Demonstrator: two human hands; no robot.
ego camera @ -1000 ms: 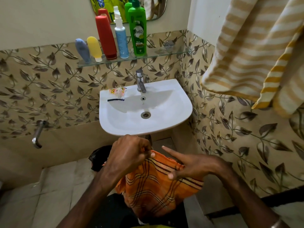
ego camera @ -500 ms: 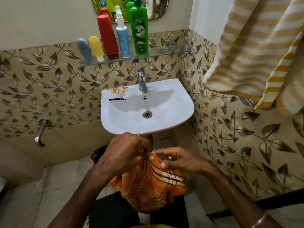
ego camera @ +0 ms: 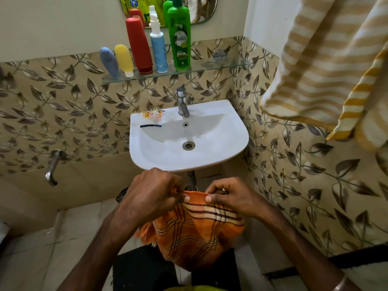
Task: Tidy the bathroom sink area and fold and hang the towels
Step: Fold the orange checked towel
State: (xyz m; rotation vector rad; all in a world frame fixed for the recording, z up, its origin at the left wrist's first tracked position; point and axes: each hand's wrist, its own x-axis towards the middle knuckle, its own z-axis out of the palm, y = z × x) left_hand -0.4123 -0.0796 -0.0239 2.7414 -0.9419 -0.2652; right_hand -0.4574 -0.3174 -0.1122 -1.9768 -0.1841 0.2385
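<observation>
The orange towel [ego camera: 197, 234] is pinched along its top edge by both hands, left [ego camera: 151, 192] and right [ego camera: 231, 196], fingers curled tight, below the sink [ego camera: 231, 148].

Both hands, left hand [ego camera: 150, 193] and right hand [ego camera: 230, 197], pinch the top edge of the towel [ego camera: 197, 232]: orange ground, plaid of dark brown and cream lines, one cream band edged in dark stripes just below the pinch.

Above the grip: sink [ego camera: 210, 158], plain white; tap [ego camera: 182, 103], silver. Packet [ego camera: 153, 114] on the sink rim, orange, yellow and white.

Further above the grip, on the glass shelf [ego camera: 220, 67]: blue-grey tube [ego camera: 109, 61], yellow tube [ego camera: 123, 59], red bottle [ego camera: 139, 46], white-and-light-blue spray bottle [ego camera: 157, 49], green bottle [ego camera: 180, 36].

Wall tiles [ego camera: 52, 106]: beige, brown leaf-and-vine pattern.

Up and right of the grip: hanging towel [ego camera: 327, 59], cream with tan and mustard-yellow stripes.
</observation>
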